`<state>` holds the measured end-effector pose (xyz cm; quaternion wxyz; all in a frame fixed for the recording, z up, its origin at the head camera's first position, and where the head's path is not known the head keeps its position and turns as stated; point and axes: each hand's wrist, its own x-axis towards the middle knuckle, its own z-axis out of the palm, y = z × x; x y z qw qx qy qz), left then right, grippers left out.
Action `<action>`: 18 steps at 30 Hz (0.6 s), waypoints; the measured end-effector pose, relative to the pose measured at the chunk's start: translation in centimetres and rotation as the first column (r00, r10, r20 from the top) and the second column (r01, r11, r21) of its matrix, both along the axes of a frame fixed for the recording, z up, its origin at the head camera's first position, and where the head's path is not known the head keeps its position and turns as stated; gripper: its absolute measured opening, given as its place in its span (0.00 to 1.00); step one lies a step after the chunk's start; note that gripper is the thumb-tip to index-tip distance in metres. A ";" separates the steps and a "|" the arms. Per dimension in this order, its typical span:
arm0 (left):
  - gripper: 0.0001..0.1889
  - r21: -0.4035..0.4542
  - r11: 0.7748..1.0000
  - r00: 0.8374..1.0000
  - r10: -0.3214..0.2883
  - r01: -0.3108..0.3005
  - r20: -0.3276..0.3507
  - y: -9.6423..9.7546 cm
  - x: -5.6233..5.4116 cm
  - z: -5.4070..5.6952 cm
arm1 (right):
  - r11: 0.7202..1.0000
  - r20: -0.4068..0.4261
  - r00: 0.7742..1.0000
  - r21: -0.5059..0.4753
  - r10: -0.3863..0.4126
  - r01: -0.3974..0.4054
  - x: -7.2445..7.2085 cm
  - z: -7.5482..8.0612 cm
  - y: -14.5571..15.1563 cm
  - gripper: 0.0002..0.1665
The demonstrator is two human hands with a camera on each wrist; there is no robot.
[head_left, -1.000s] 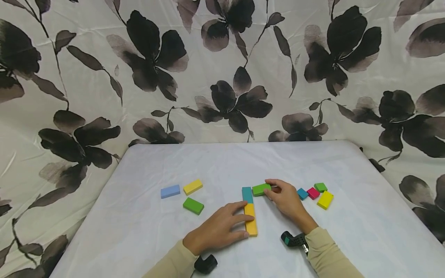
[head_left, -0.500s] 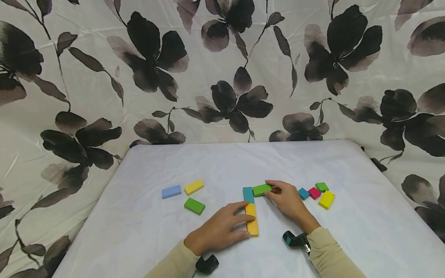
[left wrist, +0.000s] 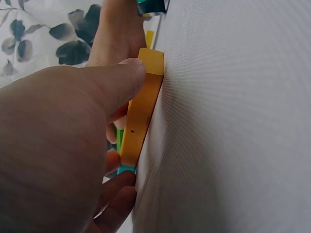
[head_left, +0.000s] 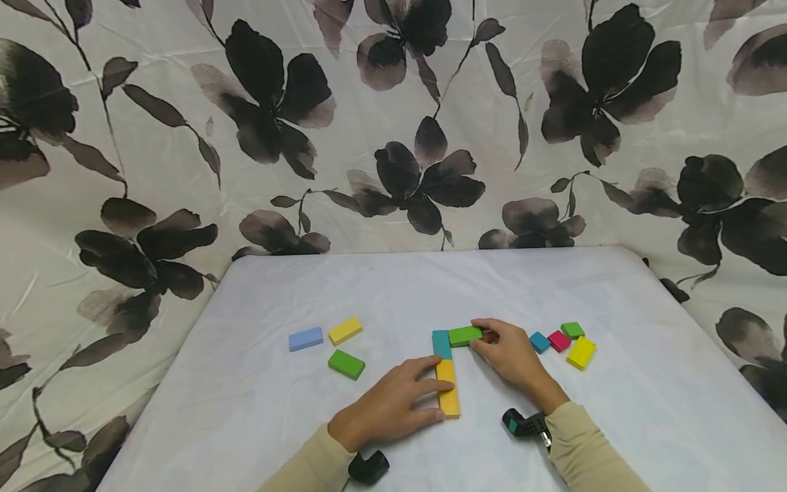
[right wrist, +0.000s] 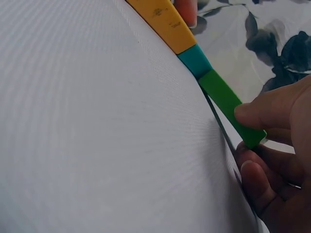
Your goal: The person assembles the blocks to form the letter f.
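Note:
In the head view an orange-yellow block lies lengthwise on the table, with a teal block end to end beyond it. My left hand rests along the orange-yellow block's left side, fingers fairly straight. Its thumb touches the near end, as the left wrist view shows on the same orange-yellow block. A green block extends rightward from the teal block's far end. My right hand pinches the green block's right end between thumb and fingers; the right wrist view shows this green block meeting the teal block.
Left on the white-covered table lie a light blue block, a yellow block and a green block. To the right sit a blue block, a red block, a small green block and a yellow block.
The head view has shifted slightly, so the table and blocks appear a little further right. Both hands keep their places on the blocks.

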<state>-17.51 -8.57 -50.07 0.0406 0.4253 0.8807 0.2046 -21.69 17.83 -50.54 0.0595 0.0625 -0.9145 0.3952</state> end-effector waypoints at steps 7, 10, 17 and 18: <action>0.24 0.010 1.000 1.000 0.001 -0.001 0.006 0.0 0.1 -0.1 | 1.000 -0.011 1.000 0.011 -0.003 0.004 0.1 0.0 -0.1 0.23; 0.24 0.011 1.000 1.000 0.003 -0.004 0.012 0.0 0.0 -0.1 | 1.000 -0.018 1.000 0.024 0.002 -0.002 0.0 0.0 -0.1 0.23; 0.24 0.015 1.000 1.000 0.001 -0.001 0.012 0.0 0.0 0.0 | 0.999 -0.020 1.000 0.040 0.015 -0.014 0.1 -0.1 -0.1 0.23; 0.24 0.014 1.000 1.000 0.002 -0.002 0.009 0.0 0.0 0.0 | 0.999 -0.028 0.999 0.048 0.022 -0.021 0.1 -0.1 -0.1 0.23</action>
